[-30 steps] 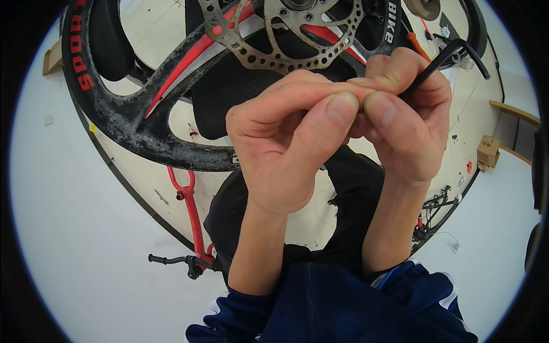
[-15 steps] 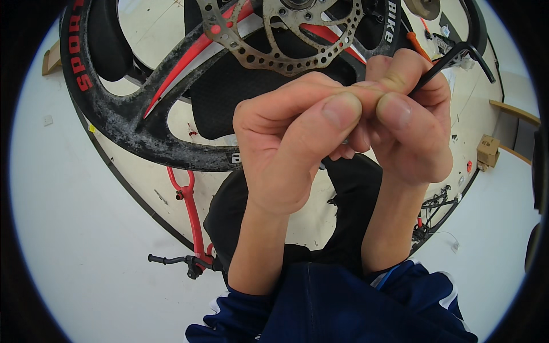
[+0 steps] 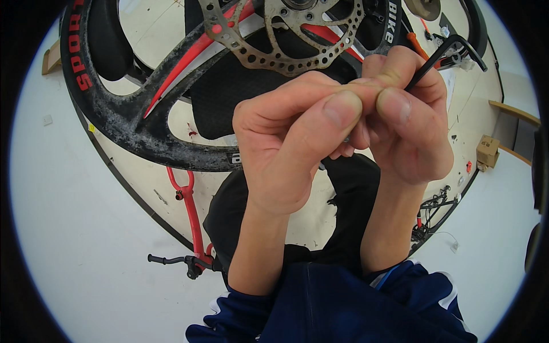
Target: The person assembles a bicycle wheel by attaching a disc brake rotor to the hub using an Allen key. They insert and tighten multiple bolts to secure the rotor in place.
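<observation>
My two hands are pressed together just below the brake disc, fingertips meeting. A black bent hex key (image 3: 439,55) sticks up and out to the right from my right hand (image 3: 414,123), whose fingers are curled round it. My left hand (image 3: 289,143) is closed in a pinch, thumb against the side of the forefinger. What lies between the fingertips of both hands is hidden. Beyond them is a holed, rust-stained brake disc (image 3: 291,64) on a black bicycle wheel (image 3: 137,123) with red and white stripes; its lower rim is dusty grey.
A red frame part (image 3: 194,220) with a black handlebar (image 3: 171,260) lies on the floor at lower left. An orange-handled tool (image 3: 420,48) lies at upper right. A cardboard box (image 3: 488,150) and dark tangled parts (image 3: 426,220) are farther right.
The hex key has turned in my right hand, its bent end now higher. My right hand has shifted slightly; my left hand stays about where it was.
</observation>
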The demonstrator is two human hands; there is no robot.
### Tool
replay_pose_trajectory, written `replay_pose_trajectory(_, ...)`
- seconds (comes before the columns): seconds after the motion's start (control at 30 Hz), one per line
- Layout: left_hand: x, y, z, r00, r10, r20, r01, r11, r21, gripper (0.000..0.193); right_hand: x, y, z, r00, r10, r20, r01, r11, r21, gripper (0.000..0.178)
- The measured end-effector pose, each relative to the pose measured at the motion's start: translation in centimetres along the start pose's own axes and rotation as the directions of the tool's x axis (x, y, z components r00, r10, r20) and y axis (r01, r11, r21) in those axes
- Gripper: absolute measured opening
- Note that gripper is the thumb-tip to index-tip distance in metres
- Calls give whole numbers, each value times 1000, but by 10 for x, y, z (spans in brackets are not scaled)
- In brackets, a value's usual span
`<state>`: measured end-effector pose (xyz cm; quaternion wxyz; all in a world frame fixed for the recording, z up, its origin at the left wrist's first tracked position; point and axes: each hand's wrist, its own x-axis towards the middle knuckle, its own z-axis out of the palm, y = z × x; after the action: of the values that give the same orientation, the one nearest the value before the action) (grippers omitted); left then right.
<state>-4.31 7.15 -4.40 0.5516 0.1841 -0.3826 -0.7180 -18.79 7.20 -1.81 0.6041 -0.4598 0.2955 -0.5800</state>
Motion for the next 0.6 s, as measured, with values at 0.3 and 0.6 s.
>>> replay_pose_trajectory(0.3, 0, 1, 0, 1000, 18, -7, -18, 1000, 7, 46, 1, 4, -1, 1000, -11, 19, 10, 999, 54, 18)
replay_pose_trajectory(0.6, 0, -1, 0, 1000, 25, 0, -25, 999, -19, 46, 1, 3, -2, 999, -20, 29, 19, 999, 28, 18)
